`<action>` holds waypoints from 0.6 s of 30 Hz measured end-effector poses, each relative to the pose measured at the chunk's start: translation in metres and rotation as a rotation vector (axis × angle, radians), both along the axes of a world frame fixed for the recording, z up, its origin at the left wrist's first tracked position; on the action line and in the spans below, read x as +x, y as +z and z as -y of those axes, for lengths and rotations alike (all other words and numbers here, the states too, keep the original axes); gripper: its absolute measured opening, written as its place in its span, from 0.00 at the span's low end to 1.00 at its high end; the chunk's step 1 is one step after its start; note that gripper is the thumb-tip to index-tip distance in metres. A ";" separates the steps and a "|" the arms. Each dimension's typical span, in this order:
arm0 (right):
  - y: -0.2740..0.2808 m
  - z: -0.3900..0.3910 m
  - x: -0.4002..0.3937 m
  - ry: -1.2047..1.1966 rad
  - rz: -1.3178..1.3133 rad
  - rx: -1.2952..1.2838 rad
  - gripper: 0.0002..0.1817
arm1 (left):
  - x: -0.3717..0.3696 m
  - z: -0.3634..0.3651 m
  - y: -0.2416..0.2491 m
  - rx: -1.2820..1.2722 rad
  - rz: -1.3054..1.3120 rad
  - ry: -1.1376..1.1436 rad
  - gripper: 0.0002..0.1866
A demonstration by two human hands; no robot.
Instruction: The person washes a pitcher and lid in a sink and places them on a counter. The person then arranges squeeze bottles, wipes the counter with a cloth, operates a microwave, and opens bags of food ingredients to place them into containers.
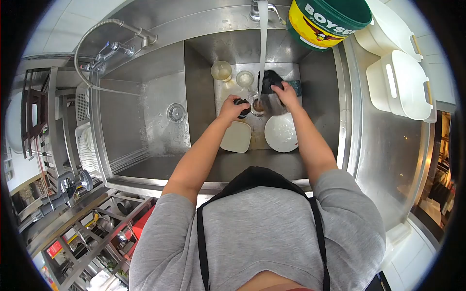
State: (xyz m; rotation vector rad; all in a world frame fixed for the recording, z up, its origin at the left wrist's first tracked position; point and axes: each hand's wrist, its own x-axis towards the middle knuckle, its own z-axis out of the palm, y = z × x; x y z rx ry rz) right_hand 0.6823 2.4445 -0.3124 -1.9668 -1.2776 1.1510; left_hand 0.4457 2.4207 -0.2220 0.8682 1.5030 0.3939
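In the right sink basin, my left hand (233, 107) is closed around a small black object (241, 108). My right hand (287, 95) has its fingers on a black item (271, 81), whose kind is unclear, beside the stream of water (263, 48) from the tap. A white square dish (236, 137) lies below my left hand, and a round white plate (281, 133) lies below my right hand. Near the basin's back stand a clear cup (221, 71) and a small clear bowl (244, 78). Something dark teal (294, 88) lies right of my right hand.
A green and yellow bucket (323, 24) stands at the sink's back right edge. White containers (400, 85) are on the right counter (383, 140). A hose tap (114, 23) arches over the left basin (162, 87). Shelves of utensils (104, 223) stand at lower left.
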 end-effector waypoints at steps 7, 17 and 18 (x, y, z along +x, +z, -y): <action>0.079 0.061 -0.015 -0.325 -0.367 0.066 0.28 | -0.024 0.025 -0.002 -0.079 0.013 0.124 0.30; 0.146 0.037 -0.038 -0.155 -0.265 0.297 0.25 | -0.044 -0.002 -0.033 0.450 -0.125 0.274 0.26; 0.119 0.036 -0.035 -0.183 0.011 0.241 0.27 | -0.047 -0.017 -0.025 0.492 -0.143 0.301 0.26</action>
